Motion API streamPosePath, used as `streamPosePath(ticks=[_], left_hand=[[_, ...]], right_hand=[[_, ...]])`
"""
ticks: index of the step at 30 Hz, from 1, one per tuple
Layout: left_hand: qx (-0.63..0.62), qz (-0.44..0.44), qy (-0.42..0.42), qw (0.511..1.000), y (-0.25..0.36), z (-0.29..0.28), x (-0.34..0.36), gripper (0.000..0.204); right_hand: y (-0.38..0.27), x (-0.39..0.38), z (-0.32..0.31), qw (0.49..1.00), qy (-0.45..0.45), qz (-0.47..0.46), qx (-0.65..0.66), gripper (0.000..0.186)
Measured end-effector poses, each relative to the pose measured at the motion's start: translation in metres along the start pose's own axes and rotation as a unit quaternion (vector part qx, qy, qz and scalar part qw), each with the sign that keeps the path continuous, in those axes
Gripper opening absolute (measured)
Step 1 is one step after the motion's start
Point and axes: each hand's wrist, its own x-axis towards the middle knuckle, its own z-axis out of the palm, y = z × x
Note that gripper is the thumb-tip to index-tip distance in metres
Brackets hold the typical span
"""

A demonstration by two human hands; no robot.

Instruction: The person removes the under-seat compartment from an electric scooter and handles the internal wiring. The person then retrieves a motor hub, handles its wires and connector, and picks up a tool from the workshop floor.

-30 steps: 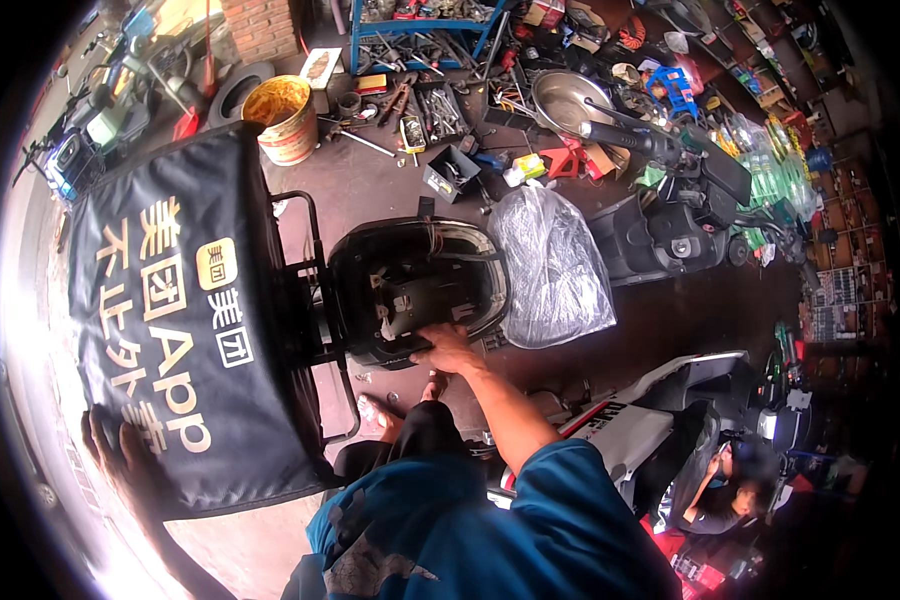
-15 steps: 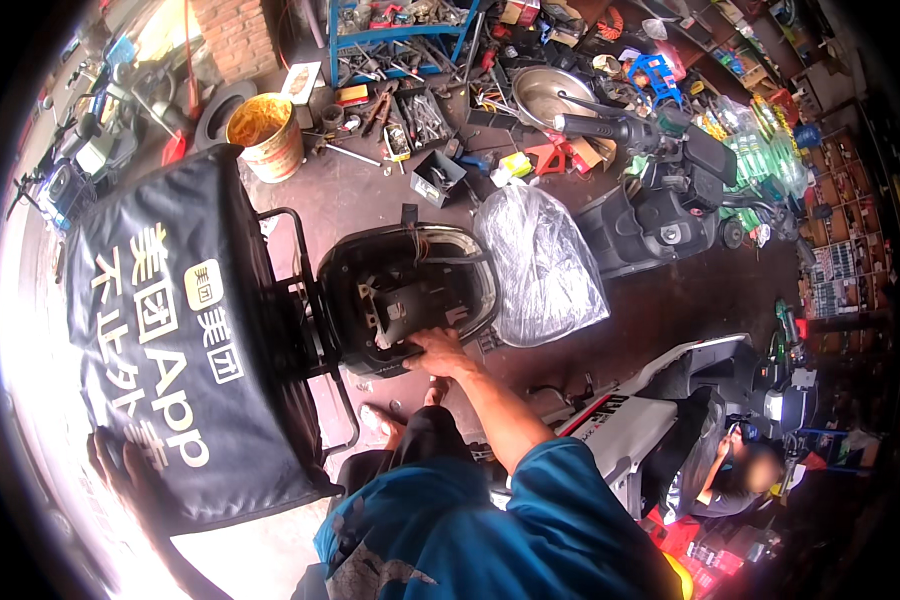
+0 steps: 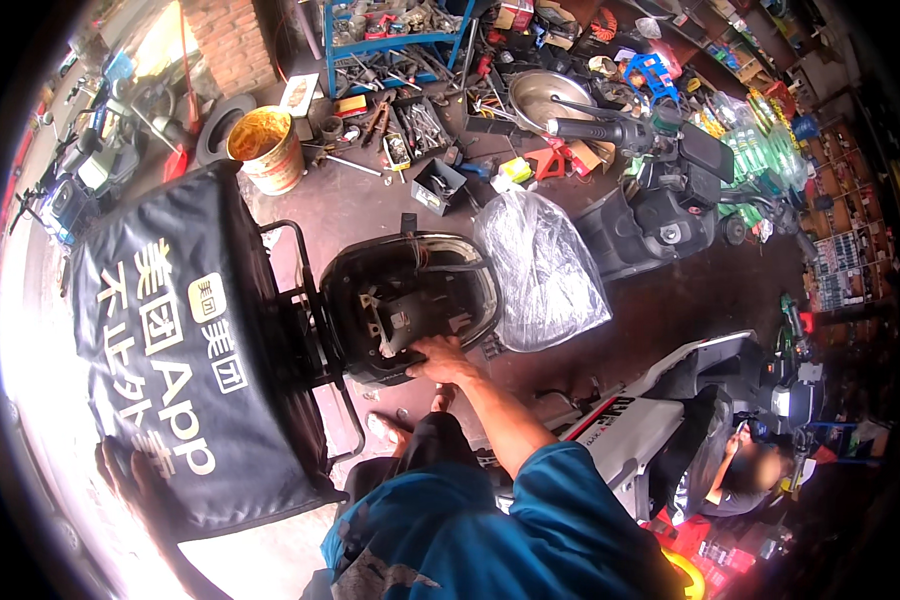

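Note:
In front of me is a scooter whose seat area is an open dark compartment (image 3: 415, 322), with loose wires at its far edge. My right hand (image 3: 442, 360) lies at the near rim of this compartment, its fingers curled over the edge. A large black soft delivery box (image 3: 170, 310) with pale printing sits on the metal rear rack (image 3: 305, 330). My left hand (image 3: 135, 475) rests against the box's near left part, fingers spread and holding nothing. Glare blurs that hand's outline. A seat wrapped in clear plastic (image 3: 542, 265) is just right of the compartment.
A white scooter (image 3: 620, 435) stands close on my right, with another person (image 3: 735, 475) low beside it. Beyond the compartment are a stained bucket (image 3: 267, 150), a tool tray (image 3: 422, 120), a black bin (image 3: 438, 186), a metal basin (image 3: 550, 98) and another dark scooter (image 3: 660, 225).
My view has shifted slightly, so the scooter and box appear a little lower. Both hands keep their places on the scooter rim and the box.

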Motion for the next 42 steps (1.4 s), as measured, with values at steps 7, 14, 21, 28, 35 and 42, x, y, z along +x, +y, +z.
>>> streamPosePath(ticks=[7, 14, 21, 28, 35, 42], left_hand=[[-0.085, -0.026, -0.005, 0.996, -0.011, 0.001, -0.001, 0.045], [-0.016, 0.01, -0.045, 0.999, -0.01, -0.008, 0.0, 0.055], [0.007, 0.077, -0.015, 0.997, -0.048, 0.003, 0.002, 0.053], [-0.041, 0.026, -0.026, 0.998, -0.023, -0.001, 0.004, 0.051], [-0.019, 0.041, -0.017, 0.999, -0.022, -0.001, 0.001, 0.051], [0.065, 0.1, -0.023, 0.993, -0.044, 0.004, 0.004, 0.05]], right_hand=[[0.023, 0.012, 0.015, 1.0, 0.001, -0.025, 0.0, 0.068], [0.039, 0.007, 0.017, 0.999, 0.017, -0.028, 0.032, 0.069], [0.031, 0.014, 0.02, 0.996, 0.0, -0.021, 0.087, 0.064], [0.049, 0.021, 0.037, 0.998, 0.059, -0.025, -0.011, 0.061], [0.013, 0.002, 0.004, 0.997, 0.02, -0.036, 0.067, 0.059], [0.018, 0.004, 0.011, 0.995, 0.063, -0.071, -0.007, 0.058]])
